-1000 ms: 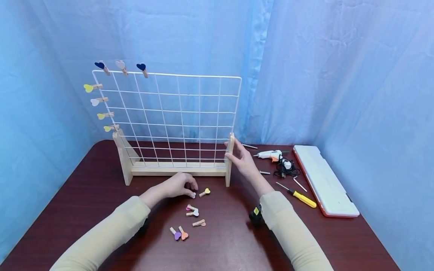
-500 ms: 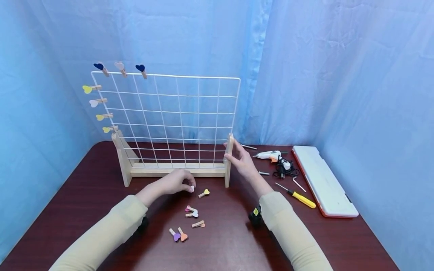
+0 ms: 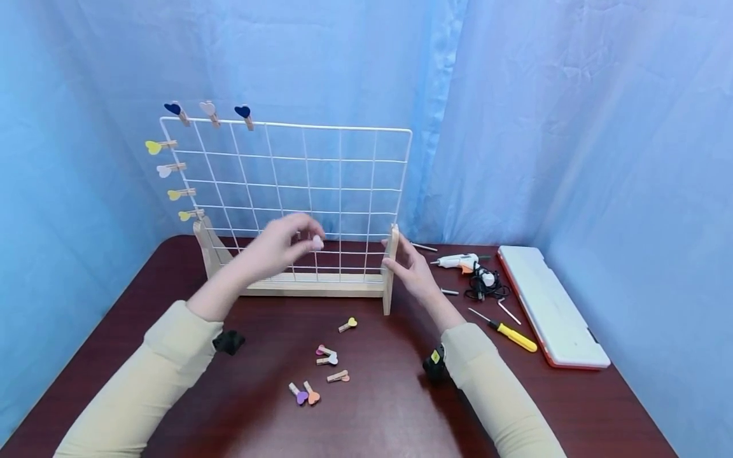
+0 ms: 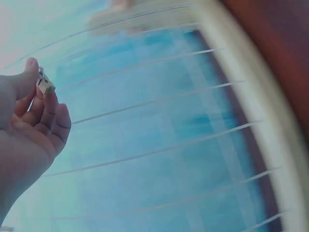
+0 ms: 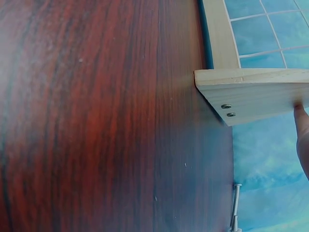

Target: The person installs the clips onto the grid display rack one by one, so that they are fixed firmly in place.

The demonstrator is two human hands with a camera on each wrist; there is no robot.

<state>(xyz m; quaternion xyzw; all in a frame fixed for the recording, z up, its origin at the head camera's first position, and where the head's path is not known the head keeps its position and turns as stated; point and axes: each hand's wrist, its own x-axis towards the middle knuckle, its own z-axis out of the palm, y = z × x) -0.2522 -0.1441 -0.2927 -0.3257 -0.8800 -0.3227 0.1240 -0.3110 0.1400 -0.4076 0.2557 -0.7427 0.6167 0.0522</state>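
Note:
My left hand point(image 3: 283, 245) is raised in front of the white wire grid point(image 3: 323, 158). Between thumb and fingers it pinches a small wooden clothespin point(image 4: 46, 83), whose pale heart shows in the head view. The right hand point(image 3: 413, 270) grips the right wooden side post point(image 3: 391, 270) of the grid's stand, thumb on the near side. Clothespins with dark blue and white hearts are clipped along the grid's top left; a yellow-heart clothespin point(image 3: 153, 147) and several others line its left edge. On the table lie a yellow-heart clothespin point(image 3: 347, 325), a purple-heart one point(image 3: 299, 394) and several more.
To the right lie a white glue gun point(image 3: 458, 261) with a black cord point(image 3: 481, 287), a hex key point(image 3: 508, 312), a yellow screwdriver point(image 3: 515, 336) and a long white case point(image 3: 552, 308). Bolts lie beside the right post. Blue curtains point(image 3: 515, 127) hang behind the table.
My left hand has lifted the pale-heart clothespin off the table and carried it up in front of the grid. The right hand keeps its hold on the post.

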